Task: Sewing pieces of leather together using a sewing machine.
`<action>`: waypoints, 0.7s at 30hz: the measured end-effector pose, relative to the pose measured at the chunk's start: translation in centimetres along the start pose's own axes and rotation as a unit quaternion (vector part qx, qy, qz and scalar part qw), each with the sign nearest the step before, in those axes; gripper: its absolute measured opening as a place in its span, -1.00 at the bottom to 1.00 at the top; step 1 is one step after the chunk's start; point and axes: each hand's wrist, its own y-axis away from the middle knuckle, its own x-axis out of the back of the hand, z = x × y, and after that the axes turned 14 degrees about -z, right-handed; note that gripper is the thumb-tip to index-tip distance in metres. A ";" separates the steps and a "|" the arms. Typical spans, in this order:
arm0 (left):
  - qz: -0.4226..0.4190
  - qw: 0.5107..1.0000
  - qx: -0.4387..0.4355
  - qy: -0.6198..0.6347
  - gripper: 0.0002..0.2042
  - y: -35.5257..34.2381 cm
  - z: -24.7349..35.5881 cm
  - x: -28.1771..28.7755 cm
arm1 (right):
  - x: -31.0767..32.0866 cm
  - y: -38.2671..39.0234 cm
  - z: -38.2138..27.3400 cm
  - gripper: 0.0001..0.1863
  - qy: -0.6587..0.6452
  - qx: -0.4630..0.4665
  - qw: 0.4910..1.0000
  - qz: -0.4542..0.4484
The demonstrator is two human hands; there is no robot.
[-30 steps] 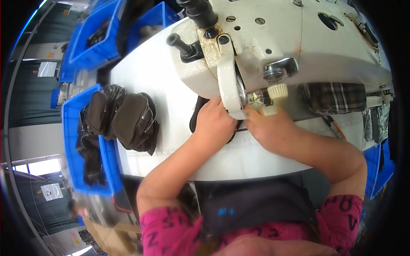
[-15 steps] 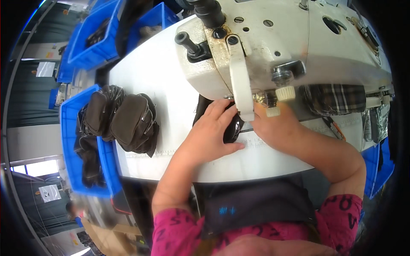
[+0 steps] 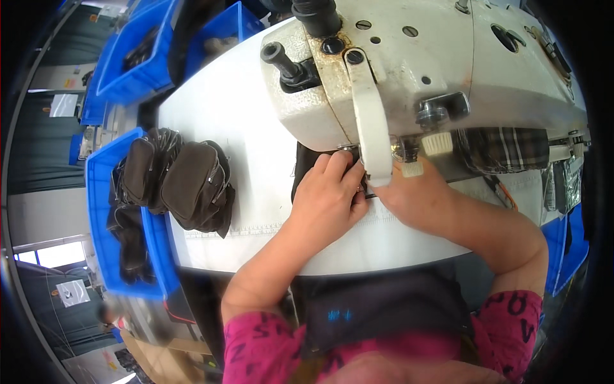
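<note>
The fingers of my left hand (image 3: 327, 195) are curled on a dark fabric piece (image 3: 304, 160) under the head of a white sewing machine (image 3: 409, 70). Its thumb is drawn in against the fabric's near edge, close to the forefinger. My right hand (image 3: 414, 192) is at the right of the same piece. A white curved lever (image 3: 372, 121) and the machine's knobs hide its fingers, so their grip does not show. Most of the fabric lies beneath my hands and the machine head.
Dark zippered pouches (image 3: 195, 185) rest at the table's left, beside a blue bin (image 3: 163, 256) with more dark pieces. Plaid fabric (image 3: 502, 150) sits under the machine arm, near orange-handled snips (image 3: 502, 191). A printed ruler (image 3: 256, 229) runs along the white table (image 3: 224, 115).
My left thumb, stretched out to the right before, has drawn in beside the forefinger at the fabric. The right hand stays nearly in place. The view has shifted slightly.
</note>
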 end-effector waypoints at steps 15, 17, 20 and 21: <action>-0.014 0.997 -0.053 0.047 -0.54 0.0 -0.4 1.4 | 1.8 0.8 -1.3 -0.77 0.055 0.009 0.998 -0.010; -0.029 0.999 0.001 0.042 -0.46 0.3 0.3 1.3 | 1.5 0.9 -1.2 -0.78 0.035 -0.008 0.998 -0.044; -0.057 0.996 0.034 0.057 -0.46 0.5 0.5 0.8 | 1.8 1.1 -1.3 -0.77 0.052 0.002 0.998 -0.043; -0.043 0.997 0.022 0.061 -0.46 0.3 0.4 0.6 | 1.7 1.1 -1.3 -0.77 0.050 0.001 0.998 -0.047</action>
